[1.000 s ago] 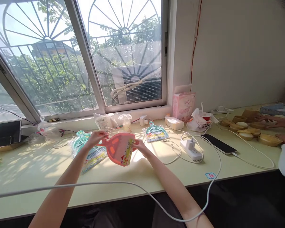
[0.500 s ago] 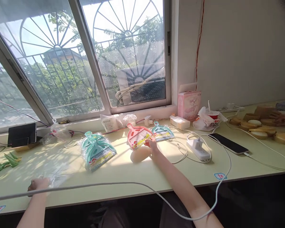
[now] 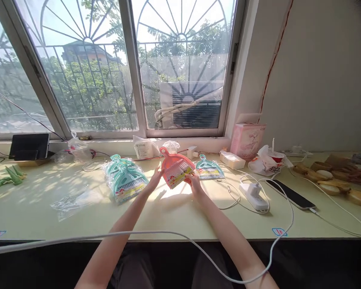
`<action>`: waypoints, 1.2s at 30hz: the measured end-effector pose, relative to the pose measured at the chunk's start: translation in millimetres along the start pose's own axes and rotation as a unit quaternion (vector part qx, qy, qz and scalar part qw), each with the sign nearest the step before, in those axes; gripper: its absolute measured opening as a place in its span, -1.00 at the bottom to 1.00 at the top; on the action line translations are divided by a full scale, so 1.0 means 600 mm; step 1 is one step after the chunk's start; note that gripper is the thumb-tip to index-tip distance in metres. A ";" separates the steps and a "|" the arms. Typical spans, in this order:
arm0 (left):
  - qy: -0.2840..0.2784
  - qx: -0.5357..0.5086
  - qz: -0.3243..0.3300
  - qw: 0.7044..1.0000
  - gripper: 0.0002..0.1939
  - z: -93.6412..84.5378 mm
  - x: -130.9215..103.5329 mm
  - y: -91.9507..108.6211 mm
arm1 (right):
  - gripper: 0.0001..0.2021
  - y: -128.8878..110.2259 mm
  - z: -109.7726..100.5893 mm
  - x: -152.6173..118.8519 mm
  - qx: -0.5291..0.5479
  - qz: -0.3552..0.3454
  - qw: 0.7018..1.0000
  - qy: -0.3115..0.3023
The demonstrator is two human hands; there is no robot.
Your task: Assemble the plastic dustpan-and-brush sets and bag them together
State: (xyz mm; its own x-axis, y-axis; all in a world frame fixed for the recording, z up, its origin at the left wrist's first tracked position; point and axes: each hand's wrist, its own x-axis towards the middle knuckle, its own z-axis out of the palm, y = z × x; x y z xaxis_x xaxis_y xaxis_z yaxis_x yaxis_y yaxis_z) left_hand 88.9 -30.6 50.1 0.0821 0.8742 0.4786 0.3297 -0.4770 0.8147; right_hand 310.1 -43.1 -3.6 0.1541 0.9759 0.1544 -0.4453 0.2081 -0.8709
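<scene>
A red dustpan-and-brush set (image 3: 175,167) with a yellow printed label is held up over the table, tilted, its handle pointing away from me. My right hand (image 3: 195,184) pinches its lower right corner. My left hand (image 3: 156,178) grips its left edge, with the fingers partly hidden by the pan. To the left lies a pile of green dustpan-and-brush sets (image 3: 128,180) in clear wrapping. Behind my right hand, another green set (image 3: 209,168) rests on the table. A crumpled clear plastic bag (image 3: 75,202) lies flat at the left.
A white cable crosses in front of both forearms. On the right are a white power strip (image 3: 254,196), a phone (image 3: 290,194) on a cable, a pink box (image 3: 248,140) and round wooden pieces (image 3: 333,186). A tablet (image 3: 29,146) and green woven leaves (image 3: 6,176) are at the left.
My left hand has left the clear plastic bag and moved right to the red set's left edge. My right hand keeps its hold. The view has swung slightly left.
</scene>
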 end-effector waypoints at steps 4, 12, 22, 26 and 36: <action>0.021 -0.161 -0.014 0.987 -0.42 0.104 0.010 -0.009 | -0.60 -0.001 -0.011 0.005 -0.041 0.022 0.998 -0.029; 0.227 -0.103 -0.094 0.964 -0.53 0.076 -0.012 -0.048 | -0.37 0.035 -0.007 -0.009 -0.426 -0.058 0.901 -0.050; 0.053 0.044 0.170 0.983 -0.54 0.119 -0.072 -0.016 | -0.51 -0.003 0.025 -0.027 -0.363 -0.260 0.893 -0.050; -0.014 0.083 0.246 0.966 -0.50 0.129 -0.083 -0.008 | -0.54 -0.009 0.030 -0.027 -0.258 -0.224 0.940 -0.017; -0.025 0.045 0.210 0.976 -0.50 0.109 -0.067 0.009 | -0.55 -0.052 0.027 -0.027 -0.176 -0.153 0.972 0.000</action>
State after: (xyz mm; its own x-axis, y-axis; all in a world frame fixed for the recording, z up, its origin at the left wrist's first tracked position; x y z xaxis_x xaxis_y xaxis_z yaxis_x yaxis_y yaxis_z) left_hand 148.6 -62.1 14.0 0.2720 0.6082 0.7457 0.3381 -0.7859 0.5177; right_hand 307.3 -64.3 28.9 0.2312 0.8717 0.4320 -0.0489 0.4539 -0.8897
